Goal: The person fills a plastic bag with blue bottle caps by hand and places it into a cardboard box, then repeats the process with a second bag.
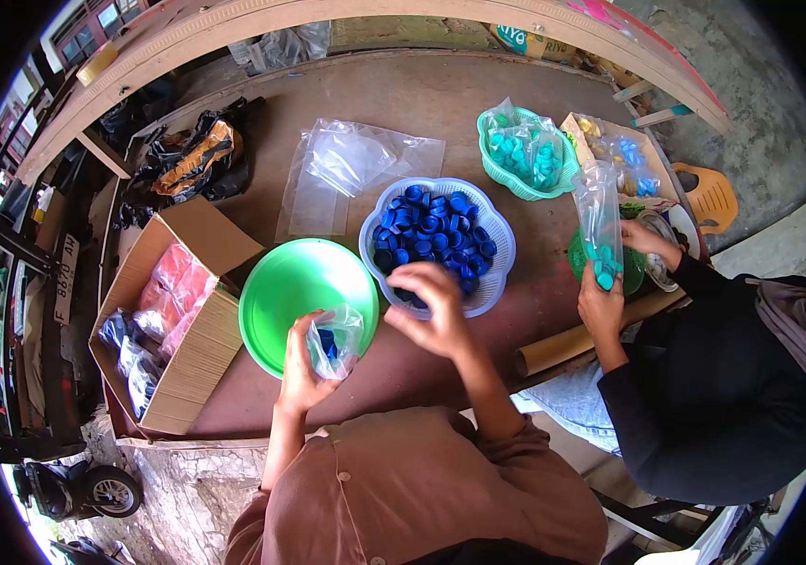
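A clear plastic bag [344, 331] with a few dark blue caps inside is held in my left hand [303, 369], over the near rim of a green basin [276, 275]. My right hand [433, 311] is at the near edge of a light blue basket [506, 247], its fingers apart and slightly curled, with nothing seen in them. Many blue caps [431, 224] fill that basket. Behind the basin, flat clear bags [356, 160] lie in a loose stack on the brown table [327, 89].
At the left stands an open cardboard box [186, 367] with filled bags. Black plastic [244, 169] lies behind it. A turquoise basket [516, 184] holds bagged caps. On the right, a co-worker's hands [602, 306] hold a bag of turquoise caps near a cardboard tube [563, 347].
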